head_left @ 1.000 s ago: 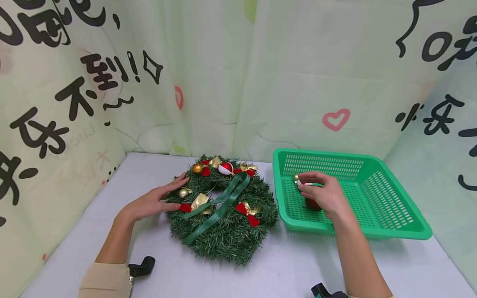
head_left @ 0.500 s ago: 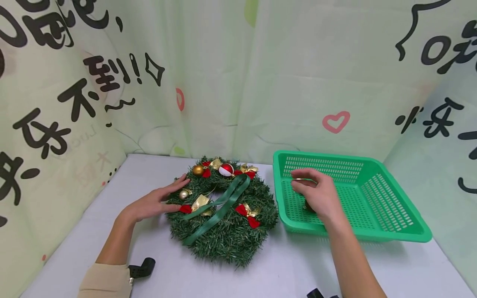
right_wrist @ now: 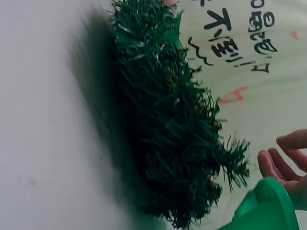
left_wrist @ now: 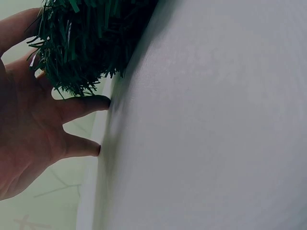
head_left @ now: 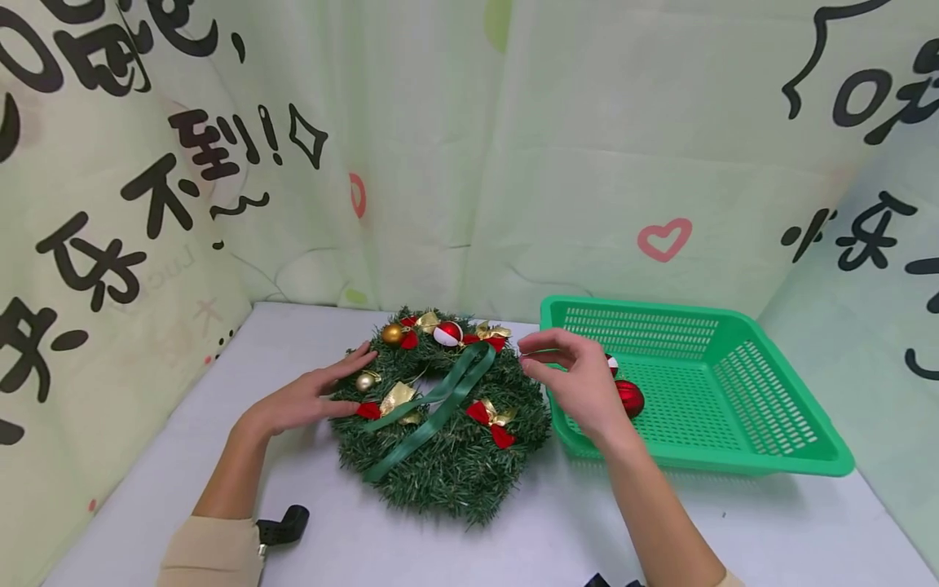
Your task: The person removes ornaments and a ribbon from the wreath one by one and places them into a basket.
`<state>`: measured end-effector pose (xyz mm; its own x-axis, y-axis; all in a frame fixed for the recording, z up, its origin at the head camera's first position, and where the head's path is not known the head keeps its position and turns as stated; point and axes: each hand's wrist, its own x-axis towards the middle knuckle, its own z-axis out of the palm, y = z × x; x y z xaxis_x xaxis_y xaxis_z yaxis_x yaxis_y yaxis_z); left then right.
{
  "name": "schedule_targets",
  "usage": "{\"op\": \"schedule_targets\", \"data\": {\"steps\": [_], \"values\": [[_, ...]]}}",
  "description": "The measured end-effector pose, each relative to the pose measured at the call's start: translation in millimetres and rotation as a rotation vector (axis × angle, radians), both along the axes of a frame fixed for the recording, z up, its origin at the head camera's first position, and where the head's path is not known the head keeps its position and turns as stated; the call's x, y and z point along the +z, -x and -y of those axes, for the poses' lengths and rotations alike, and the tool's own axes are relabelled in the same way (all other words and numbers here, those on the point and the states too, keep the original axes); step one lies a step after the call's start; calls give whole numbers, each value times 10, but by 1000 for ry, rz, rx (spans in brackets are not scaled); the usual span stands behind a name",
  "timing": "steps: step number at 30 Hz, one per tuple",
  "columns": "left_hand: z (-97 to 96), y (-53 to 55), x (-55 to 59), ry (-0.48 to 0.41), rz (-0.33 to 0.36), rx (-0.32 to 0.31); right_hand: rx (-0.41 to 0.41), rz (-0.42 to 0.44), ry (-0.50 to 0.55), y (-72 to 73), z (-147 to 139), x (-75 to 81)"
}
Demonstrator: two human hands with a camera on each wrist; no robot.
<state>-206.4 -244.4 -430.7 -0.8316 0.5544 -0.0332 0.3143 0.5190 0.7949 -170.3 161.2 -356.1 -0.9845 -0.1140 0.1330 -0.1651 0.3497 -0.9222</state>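
Note:
A green wreath (head_left: 440, 481) lies on the table, decked with red-and-gold bows (head_left: 490, 413), gold balls, a red-and-white ball (head_left: 447, 333) and a loose green ribbon (head_left: 433, 420). My left hand (head_left: 304, 399) rests against its left edge, fingers spread; in the left wrist view the left hand (left_wrist: 29, 115) touches the needles. At the wreath's upper right, my right hand (head_left: 579, 383) hovers with thumb and fingers drawn together on what seems a small gold ornament, mostly hidden by the fingers. The right wrist view shows this right hand (right_wrist: 290, 167) beyond the basket rim.
A green plastic basket (head_left: 741, 408) stands right of the wreath. In it lie a red ball (head_left: 631, 397) and a partly hidden red-and-white ball (head_left: 612, 364). Behind the white table (head_left: 557, 530) hangs a pale green curtain (head_left: 609, 163).
My right hand has left the basket and moved left to the wreath's edge; a gold glint showed between its fingers half a second ago. The left hand and wreath stay put.

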Motion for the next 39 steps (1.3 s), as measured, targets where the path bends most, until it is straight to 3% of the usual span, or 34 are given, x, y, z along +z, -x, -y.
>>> {"op": "schedule_targets", "data": {"steps": [24,33,39], "values": [[-15,3,12,-2,5,-3,169,58,-59,153,576,100],[-3,25,1,-14,5,-13,236,164,-43,229,778,160],[5,35,-22,-21,8,-14,265,191,-68,282,897,196]]}}
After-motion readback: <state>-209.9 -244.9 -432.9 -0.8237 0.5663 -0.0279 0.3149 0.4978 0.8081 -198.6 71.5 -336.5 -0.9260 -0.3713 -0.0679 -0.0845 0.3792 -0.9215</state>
